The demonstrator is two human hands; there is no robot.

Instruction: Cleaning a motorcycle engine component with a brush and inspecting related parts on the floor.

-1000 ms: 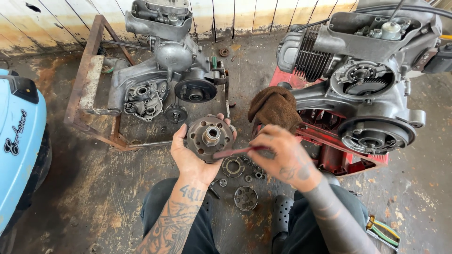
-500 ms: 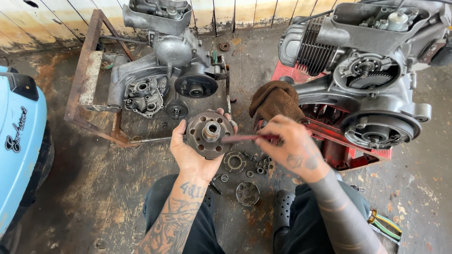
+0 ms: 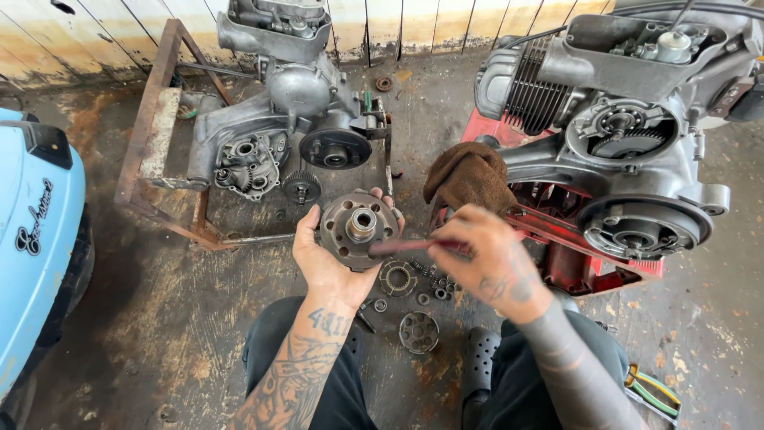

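We note a round metal hub (image 3: 357, 227) with a ring of holes and a raised centre boss, held face-up above the stained concrete floor (image 3: 103, 318), between the knees. The left hand (image 3: 330, 255) cups it from below, palm under the disc and fingertips wrapped over the far rim, a firm closed hold. The right hand (image 3: 485, 259) pinches a thin reddish tool (image 3: 414, 246), fingers closed around its handle; the tip reaches the hub's right edge, though motion blur leaves us unable to say whether it truly touches. On the floor just below the hub lie small loose parts: a toothed ring (image 3: 396, 279), a perforated disc (image 3: 419, 331) and several nuts (image 3: 440, 285). A brown rag (image 3: 469, 177) sits draped beside the right hand on a red stand (image 3: 573, 267), which carries a grey engine (image 3: 621, 119). A second engine case (image 3: 278, 119) rests in a rusty steel frame (image 3: 159, 135) to the left, a small gear (image 3: 302, 188) just before it. A pale blue body panel (image 3: 32, 231) fills the left edge.
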